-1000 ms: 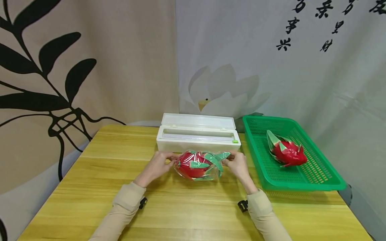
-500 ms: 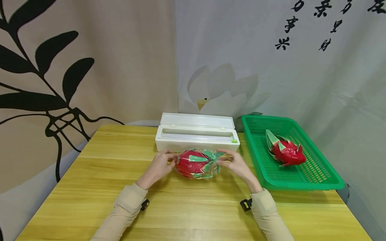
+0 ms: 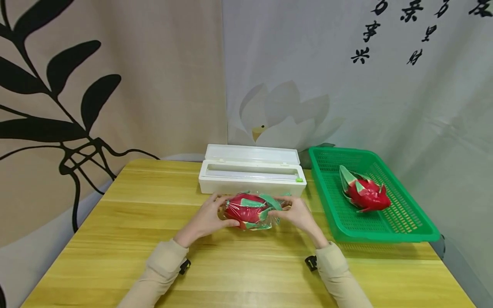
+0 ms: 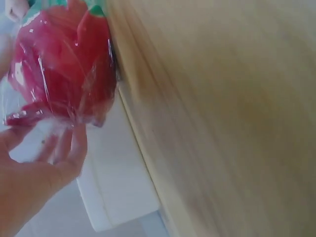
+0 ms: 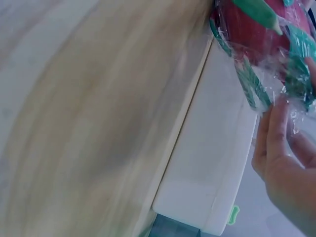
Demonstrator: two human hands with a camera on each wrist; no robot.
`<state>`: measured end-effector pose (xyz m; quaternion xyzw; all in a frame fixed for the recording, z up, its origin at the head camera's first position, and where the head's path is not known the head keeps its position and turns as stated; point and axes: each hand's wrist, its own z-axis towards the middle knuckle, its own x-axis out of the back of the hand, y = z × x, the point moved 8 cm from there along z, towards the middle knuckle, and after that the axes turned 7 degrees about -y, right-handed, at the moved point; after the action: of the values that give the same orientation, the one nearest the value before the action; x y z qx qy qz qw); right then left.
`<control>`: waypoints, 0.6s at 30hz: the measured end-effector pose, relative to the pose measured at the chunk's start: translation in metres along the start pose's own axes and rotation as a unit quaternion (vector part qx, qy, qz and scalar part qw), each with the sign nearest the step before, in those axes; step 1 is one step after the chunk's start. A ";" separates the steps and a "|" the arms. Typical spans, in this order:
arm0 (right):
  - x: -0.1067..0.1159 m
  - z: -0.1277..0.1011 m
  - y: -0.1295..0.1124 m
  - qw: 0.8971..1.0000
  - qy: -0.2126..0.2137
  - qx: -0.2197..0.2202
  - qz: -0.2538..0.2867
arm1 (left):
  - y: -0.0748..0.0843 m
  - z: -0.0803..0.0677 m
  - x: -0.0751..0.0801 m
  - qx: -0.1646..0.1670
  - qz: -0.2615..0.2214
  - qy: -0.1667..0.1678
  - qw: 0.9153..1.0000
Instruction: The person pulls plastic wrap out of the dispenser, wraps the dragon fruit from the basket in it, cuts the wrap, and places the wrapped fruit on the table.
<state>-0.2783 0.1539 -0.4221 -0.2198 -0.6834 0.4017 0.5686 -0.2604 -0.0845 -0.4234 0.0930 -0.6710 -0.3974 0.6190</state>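
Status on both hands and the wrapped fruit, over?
Left hand gripping wrapped dragon fruit at red end. Right hand holding film at leafy end. White box close behind, nothing seen blocking.

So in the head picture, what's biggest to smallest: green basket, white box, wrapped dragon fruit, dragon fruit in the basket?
1. green basket
2. white box
3. wrapped dragon fruit and dragon fruit in the basket: too alike to rank, the first partly covered.

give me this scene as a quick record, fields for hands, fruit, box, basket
left hand: grips the wrapped fruit at its red end
right hand: pinches its green leafy end
wrapped fruit: red and green, in clear film
white box: behind the hands, lid open
green basket: right side, holding another red fruit
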 end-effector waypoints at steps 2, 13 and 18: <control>0.001 0.001 0.001 1.000 0.011 -0.010 -0.004 | 0.001 0.001 -0.001 -0.008 0.001 0.003 1.000; -0.001 0.002 0.017 0.996 -0.031 -0.044 0.066 | 0.002 0.005 0.002 -0.004 -0.028 0.001 1.000; -0.005 0.004 0.026 0.992 -0.057 -0.073 0.084 | 0.001 0.006 0.003 0.012 -0.027 0.007 1.000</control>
<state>-0.2849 0.1644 -0.4463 -0.2940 -0.7213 0.4091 0.4753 -0.2658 -0.0836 -0.4202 0.1216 -0.6684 -0.4056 0.6116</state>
